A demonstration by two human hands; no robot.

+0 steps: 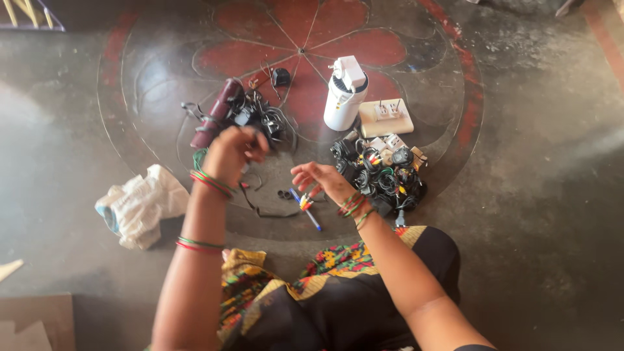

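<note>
My left hand (pixel 233 153) is raised above the floor, fingers curled around a thin dark cable (pixel 260 209) that hangs down and trails across the floor. My right hand (pixel 320 180) hovers lower, palm open and fingers spread, holding nothing. It is just above a cable end with red, yellow and white plugs (pixel 305 202) and a blue pen (pixel 311 216). Both wrists wear red and green bangles.
A tangle of black cables and adapters (pixel 383 174) lies right of my right hand. Another heap with a maroon cylinder (pixel 214 114) lies behind my left hand. A white appliance (pixel 345 93), a beige socket board (pixel 386 117) and a white plastic bag (pixel 140 205) sit on the painted floor.
</note>
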